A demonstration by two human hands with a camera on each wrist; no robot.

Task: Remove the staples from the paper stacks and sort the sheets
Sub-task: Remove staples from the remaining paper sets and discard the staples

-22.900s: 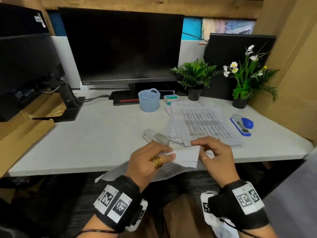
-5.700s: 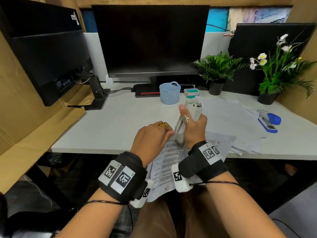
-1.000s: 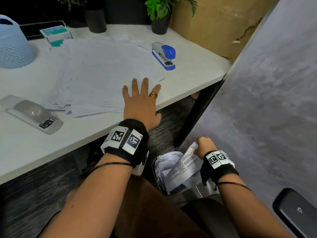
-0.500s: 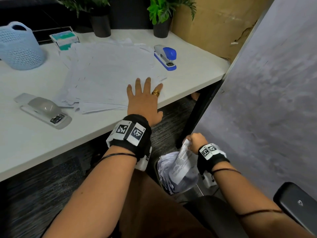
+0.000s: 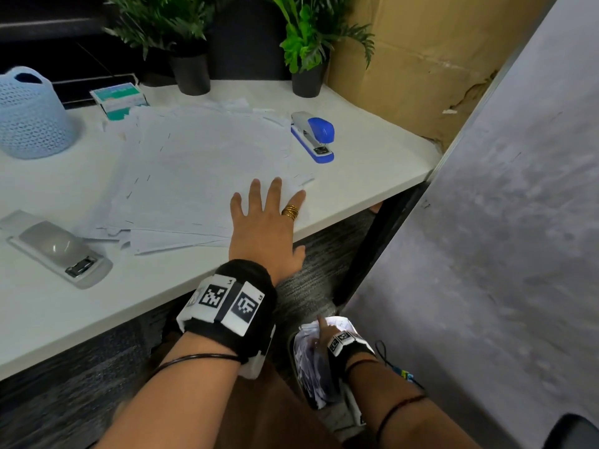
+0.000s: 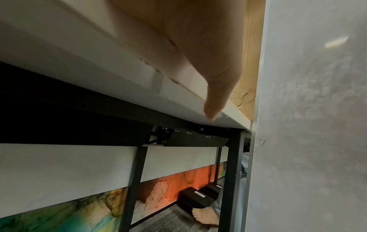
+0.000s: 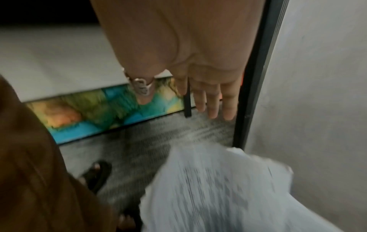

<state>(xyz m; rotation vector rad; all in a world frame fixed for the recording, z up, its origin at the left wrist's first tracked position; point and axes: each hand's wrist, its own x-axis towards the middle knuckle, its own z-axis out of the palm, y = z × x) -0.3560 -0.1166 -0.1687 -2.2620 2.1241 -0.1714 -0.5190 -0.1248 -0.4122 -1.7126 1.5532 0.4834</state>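
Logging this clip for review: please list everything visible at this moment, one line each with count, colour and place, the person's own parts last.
desk: one, white, black legs.
loose sheets: a spread pile, white, middle of the desk.
blue stapler: one, blue and grey, right of the sheets.
grey stapler: one, grey, near left of the desk.
basket: one, pale blue, far left.
small box: one, green and white, behind the sheets.
potted plants: two, green in dark pots, back of the desk.
bin of papers: one, white paper inside, on the floor beside the chair.
left hand: flat on the sheets' near edge, gold ring.
right hand: fingers straight, over the bin's papers.
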